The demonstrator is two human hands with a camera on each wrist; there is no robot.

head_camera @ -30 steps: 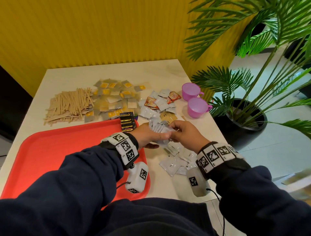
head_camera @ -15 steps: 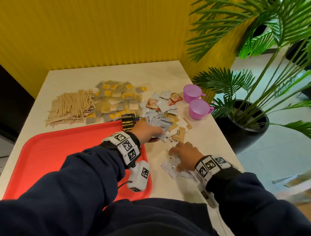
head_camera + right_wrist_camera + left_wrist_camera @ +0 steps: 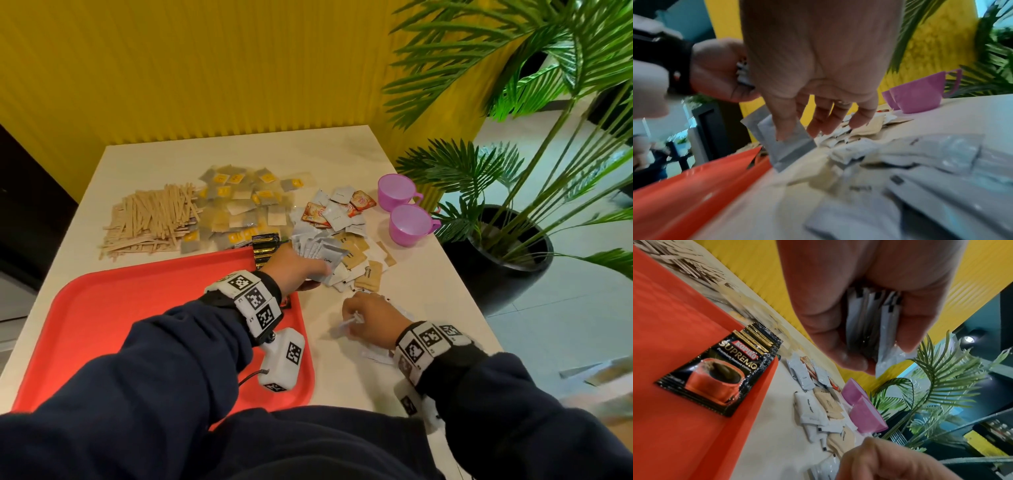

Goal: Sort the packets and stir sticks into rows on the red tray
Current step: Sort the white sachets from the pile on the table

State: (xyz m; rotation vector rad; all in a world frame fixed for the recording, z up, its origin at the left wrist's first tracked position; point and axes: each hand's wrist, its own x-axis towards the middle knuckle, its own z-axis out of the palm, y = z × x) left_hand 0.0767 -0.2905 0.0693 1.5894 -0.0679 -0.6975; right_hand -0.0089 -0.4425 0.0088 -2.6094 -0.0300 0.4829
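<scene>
My left hand (image 3: pixel 301 270) grips a fanned stack of silver-white packets (image 3: pixel 322 251) just past the right rim of the red tray (image 3: pixel 120 329); the left wrist view shows the packet stack (image 3: pixel 871 324) squeezed between thumb and fingers. My right hand (image 3: pixel 363 317) is low over the table and pinches one silver packet (image 3: pixel 789 142) lifted off loose white packets (image 3: pixel 920 162). A stack of black coffee packets (image 3: pixel 715 374) lies on the tray's far right corner. Wooden stir sticks (image 3: pixel 150 219) and yellow-labelled packets (image 3: pixel 239 212) lie beyond the tray.
Two purple cups (image 3: pixel 407 224) stand near the table's right edge. Brown and white packets (image 3: pixel 366 263) and red packets (image 3: pixel 315 214) lie scattered between cups and tray. A potted palm (image 3: pixel 496 240) stands right of the table, a yellow wall behind.
My right hand left the stack in my left hand, dropped to the loose packets near the table's front and picked one up. The left hand stayed put with its stack.
</scene>
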